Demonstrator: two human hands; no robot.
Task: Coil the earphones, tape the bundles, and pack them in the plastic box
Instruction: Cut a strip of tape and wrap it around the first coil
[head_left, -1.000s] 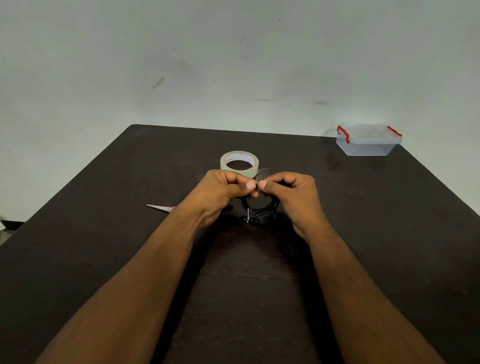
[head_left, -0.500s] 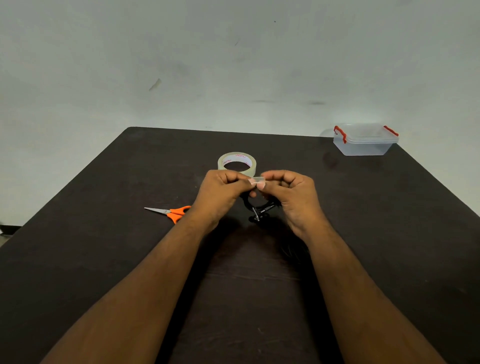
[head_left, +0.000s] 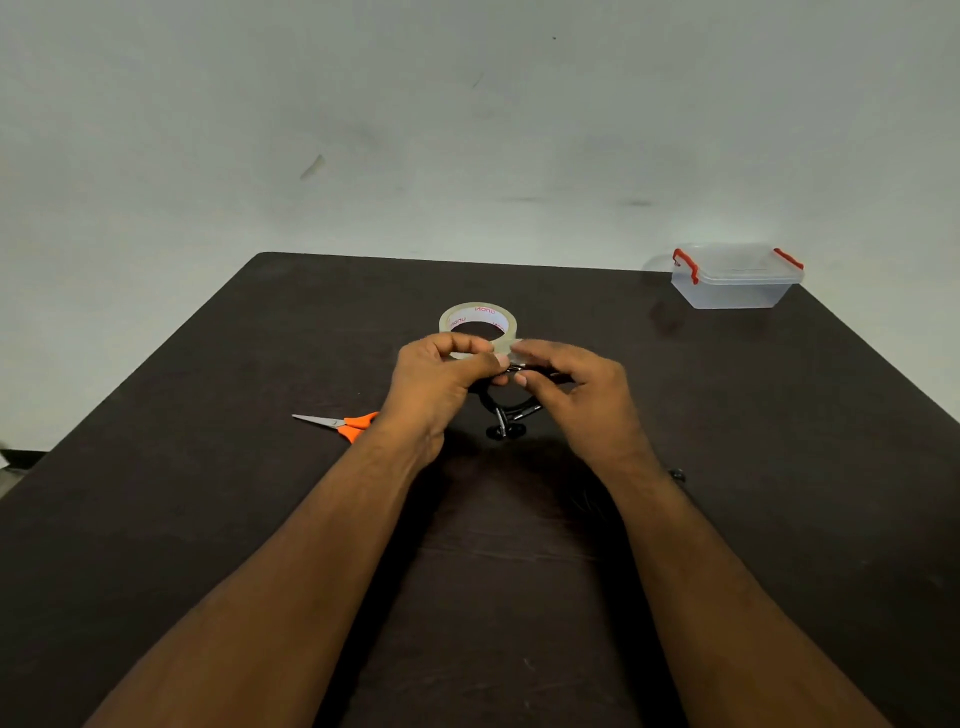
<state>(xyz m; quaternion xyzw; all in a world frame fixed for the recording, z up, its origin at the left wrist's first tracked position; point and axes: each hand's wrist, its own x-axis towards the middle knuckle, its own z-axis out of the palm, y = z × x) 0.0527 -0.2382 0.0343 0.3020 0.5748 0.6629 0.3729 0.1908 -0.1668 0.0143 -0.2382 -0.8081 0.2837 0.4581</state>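
head view shows the left hand (head_left: 447, 375) and right hand (head_left: 574, 387) pinching a black earphone coil (head_left: 506, 410) above the tabletop (head_left: 208, 493), taping it seemingly, with the plastic box (head_left: 736, 283) far right needing opening next.

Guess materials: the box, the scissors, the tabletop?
Box: clear, slightly frosted plastic, see-through walls, red clips. Scissors: bare shiny metal blades, glossy orange handles, likely plastic. Tabletop: dark matte surface, probably laminate or painted wood; unclear.
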